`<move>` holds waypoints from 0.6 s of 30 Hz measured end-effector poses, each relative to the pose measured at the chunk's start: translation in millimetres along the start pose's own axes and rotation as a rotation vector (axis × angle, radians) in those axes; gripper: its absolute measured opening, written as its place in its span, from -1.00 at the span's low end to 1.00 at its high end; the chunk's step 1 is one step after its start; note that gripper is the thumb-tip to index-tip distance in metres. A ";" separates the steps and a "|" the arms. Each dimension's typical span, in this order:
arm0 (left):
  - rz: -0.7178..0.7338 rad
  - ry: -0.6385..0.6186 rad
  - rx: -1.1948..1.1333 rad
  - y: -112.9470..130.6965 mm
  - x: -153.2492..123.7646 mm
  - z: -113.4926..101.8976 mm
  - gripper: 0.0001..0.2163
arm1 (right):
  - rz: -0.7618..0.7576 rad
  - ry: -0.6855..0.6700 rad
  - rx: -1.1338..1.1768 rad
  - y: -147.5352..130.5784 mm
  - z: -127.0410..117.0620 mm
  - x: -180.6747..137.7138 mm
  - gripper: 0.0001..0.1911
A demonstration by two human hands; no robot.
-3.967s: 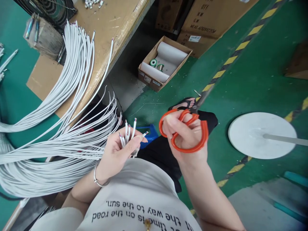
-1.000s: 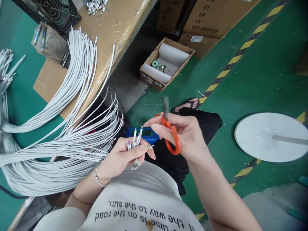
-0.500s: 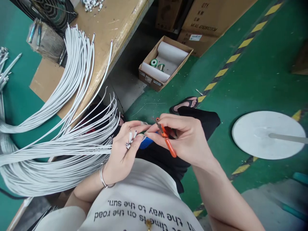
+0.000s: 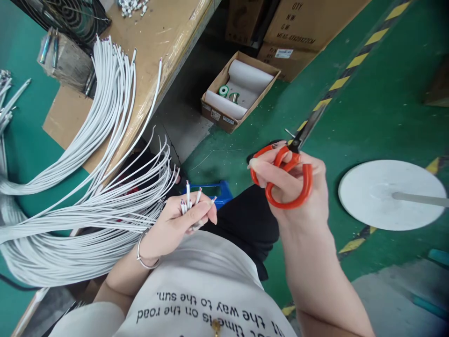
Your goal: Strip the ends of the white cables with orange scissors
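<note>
Several white cables (image 4: pixel 188 193) poke out of my left hand (image 4: pixel 187 215), which is closed around them in front of my body. Their cut ends show reddish and dark wire tips. My right hand (image 4: pixel 298 182) is wrapped round a pair of scissors (image 4: pixel 304 189) with orange handles, its fingers through the loops. The dark blades point up and away to the right, apart from the cables. Left of my left hand, a large bundle of white cables (image 4: pixel 87 215) hangs off the table edge, with more lying on top.
The table (image 4: pixel 168 28) on the left holds a fan (image 4: pixel 80 18), a wrapped block (image 4: pixel 66 56) and small white pieces (image 4: pixel 133 6). An open carton (image 4: pixel 242 89) with solder spools stands on the green floor. A round white base (image 4: pixel 372 196) with a pole is at right.
My right hand has moved away to the right from my left hand, and the scissors have swung round so their blades point away. My left hand has shifted slightly back, still gripping cables.
</note>
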State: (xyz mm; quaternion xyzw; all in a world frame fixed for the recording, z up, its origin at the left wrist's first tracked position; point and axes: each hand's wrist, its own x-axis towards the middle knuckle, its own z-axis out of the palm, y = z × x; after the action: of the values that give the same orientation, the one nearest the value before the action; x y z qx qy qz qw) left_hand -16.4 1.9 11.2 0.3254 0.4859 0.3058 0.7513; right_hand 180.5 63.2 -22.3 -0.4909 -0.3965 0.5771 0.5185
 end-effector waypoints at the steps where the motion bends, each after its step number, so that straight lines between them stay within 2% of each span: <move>1: -0.021 -0.002 -0.034 1.0 -0.4 -1.1 -0.66 | 0.002 -0.009 0.000 0.9 -0.5 0.1 -0.75; 4: -0.056 0.010 -0.075 2.6 -1.1 -2.7 -0.65 | 0.025 -0.190 -0.052 2.3 1.0 -4.7 -0.86; 6: -0.062 0.010 -0.083 2.9 -1.3 -2.7 -0.65 | 0.024 -0.298 -0.059 3.1 3.7 -10.0 -0.86; 9: -0.064 -0.011 -0.095 3.0 -1.3 -2.2 -0.66 | -0.014 -0.361 -0.061 5.0 7.8 -16.8 -0.84; 14: -0.078 -0.031 -0.094 3.0 -1.0 -2.6 -0.66 | -0.251 -0.278 -0.166 6.6 12.0 -20.6 -0.78; 16: -0.067 -0.029 -0.069 2.9 -1.1 -2.9 -0.66 | -0.294 -0.181 -0.200 6.6 11.4 -19.1 -0.76; 18: -0.064 -0.008 -0.040 2.9 -1.2 -2.7 -0.66 | -0.263 -0.034 -0.163 7.0 9.1 -16.9 -0.76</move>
State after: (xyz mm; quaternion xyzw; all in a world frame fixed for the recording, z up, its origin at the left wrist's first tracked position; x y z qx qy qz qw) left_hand -19.7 3.2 13.3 0.2959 0.4866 0.2902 0.7691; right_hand 169.8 45.9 -24.6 -0.4654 -0.5114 0.4784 0.5413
